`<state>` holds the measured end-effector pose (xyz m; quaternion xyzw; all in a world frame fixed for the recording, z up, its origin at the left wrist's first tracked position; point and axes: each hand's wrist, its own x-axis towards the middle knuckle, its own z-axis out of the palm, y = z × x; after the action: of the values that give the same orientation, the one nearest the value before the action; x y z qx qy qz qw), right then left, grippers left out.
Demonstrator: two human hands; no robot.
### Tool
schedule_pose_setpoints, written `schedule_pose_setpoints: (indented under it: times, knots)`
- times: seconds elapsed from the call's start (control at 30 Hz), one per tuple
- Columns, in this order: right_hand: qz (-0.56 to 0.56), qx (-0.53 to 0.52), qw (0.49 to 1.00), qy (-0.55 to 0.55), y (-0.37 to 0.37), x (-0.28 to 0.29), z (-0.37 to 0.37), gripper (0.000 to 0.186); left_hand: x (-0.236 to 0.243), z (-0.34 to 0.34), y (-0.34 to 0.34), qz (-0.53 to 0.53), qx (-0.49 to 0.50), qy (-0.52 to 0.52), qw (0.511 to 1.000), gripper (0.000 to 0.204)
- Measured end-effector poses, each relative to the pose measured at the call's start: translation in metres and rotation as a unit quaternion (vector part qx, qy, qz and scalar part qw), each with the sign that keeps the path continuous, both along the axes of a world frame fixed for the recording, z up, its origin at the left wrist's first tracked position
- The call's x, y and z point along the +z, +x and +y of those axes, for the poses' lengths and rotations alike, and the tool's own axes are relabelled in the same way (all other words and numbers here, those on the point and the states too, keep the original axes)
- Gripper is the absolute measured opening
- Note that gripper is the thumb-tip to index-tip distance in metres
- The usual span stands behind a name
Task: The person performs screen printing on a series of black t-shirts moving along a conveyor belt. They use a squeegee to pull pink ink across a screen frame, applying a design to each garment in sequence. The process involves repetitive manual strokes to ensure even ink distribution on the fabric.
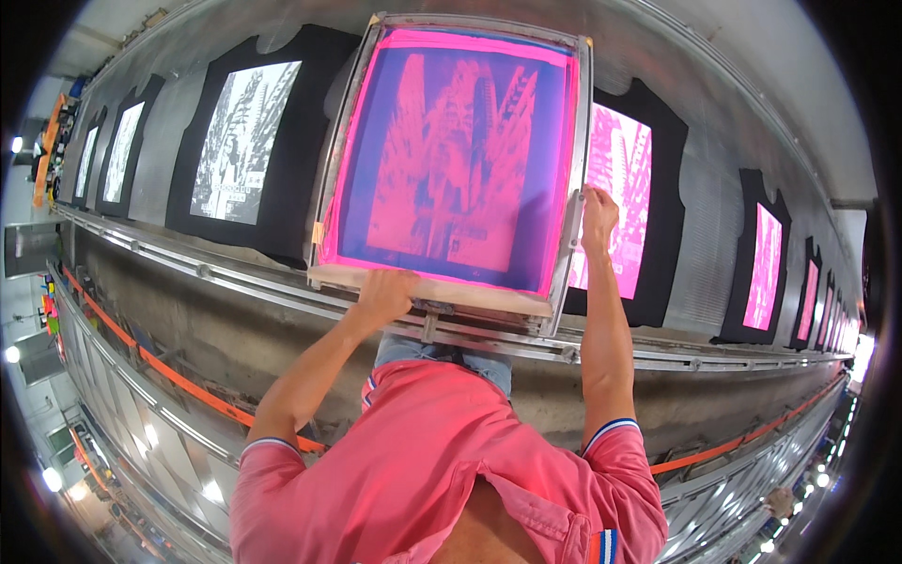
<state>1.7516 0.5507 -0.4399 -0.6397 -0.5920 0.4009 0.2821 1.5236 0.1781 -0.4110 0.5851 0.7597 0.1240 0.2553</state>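
A large metal-framed printing screen (451, 155) with a pink and blue city picture is lifted and tilted over the long printing table (188, 113). My left hand (387, 293) grips the wooden squeegee bar (470, 293) along the frame's near edge. My right hand (598, 218) holds the frame's right side rail. Beneath the screen's right edge lies a black T-shirt (658, 188) with a pink print. To the left lies a black T-shirt (246, 141) with a white city print.
More black shirts with white prints (122, 150) run off to the left, and shirts with pink prints (763, 263) run off to the right. A metal guide rail (235, 273) lines the table's near edge. An orange strip (160, 362) runs along the floor below.
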Motion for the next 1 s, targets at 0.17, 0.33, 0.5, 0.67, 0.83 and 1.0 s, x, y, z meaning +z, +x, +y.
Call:
schedule_pose_setpoints:
  times: [0.17, 0.33, 0.5, 0.67, 0.83, 1.0]
  knots:
    - [-0.011, 0.004, 1.0, -0.005, -0.035, 0.0, -0.018, 0.036, -0.032, 0.041, -0.082, -0.038, -0.078, -0.179, 0.98, 0.02]
    - [-0.027, 0.006, 0.999, 0.027, -0.041, 0.022, -0.033, 0.034, -0.074, 0.113, -0.132, -0.142, -0.239, -0.378, 0.883, 0.032]
    - [-0.023, 0.023, 0.999, 0.036, -0.038, 0.013, -0.033, 0.031, -0.141, 0.175, -0.219, -0.236, -0.304, -0.339, 0.858, 0.035]
    - [-0.024, 0.015, 0.999, 0.032, -0.03, 0.017, -0.043, 0.027, -0.043, 0.31, -0.291, -0.123, -0.326, -0.166, 0.923, 0.034]
    - [-0.043, 0.008, 0.997, 0.062, -0.024, 0.023, -0.051, 0.025, 0.026, 0.409, -0.321, 0.041, -0.16, -0.074, 0.984, 0.018]
    - [-0.053, 0.012, 0.997, 0.046, -0.027, 0.035, -0.057, 0.024, 0.016, 0.44, -0.324, 0.103, -0.023, 0.135, 0.985, 0.019]
